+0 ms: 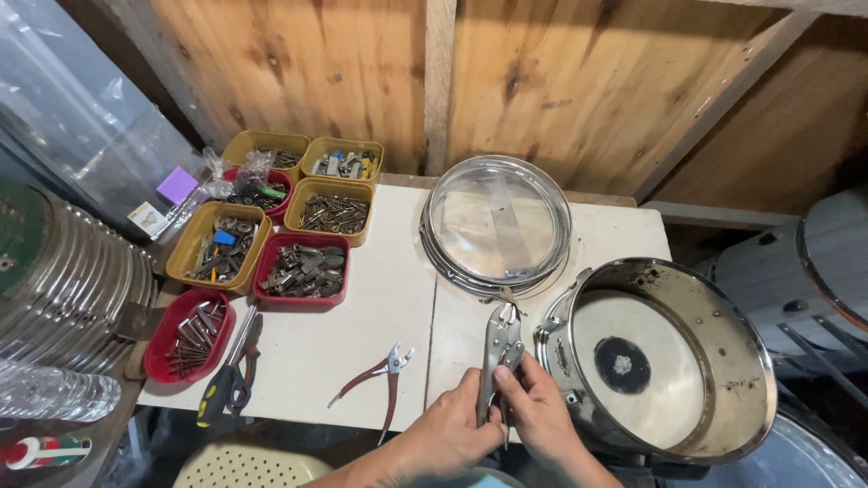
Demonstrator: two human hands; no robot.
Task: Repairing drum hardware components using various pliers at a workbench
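Both my hands hold one pair of silver locking pliers [500, 348] at the table's front edge. My left hand [449, 432] grips the lower handles from the left. My right hand [535, 411] pinches the handles from the right. The pliers' jaws point away from me, toward a stack of metal drum hoops with a clear drumhead [496, 223]. Just right of the pliers stands a chrome snare drum shell [665, 361], open side up, with a dark round patch on its inner head.
Red-handled pliers [378, 378] lie on the white table [362, 298], with a yellow-black screwdriver and red cutters [228, 375] further left. Yellow and red trays of screws and hardware [303, 267] fill the back left. More drums stand at the right; plywood walls lie behind.
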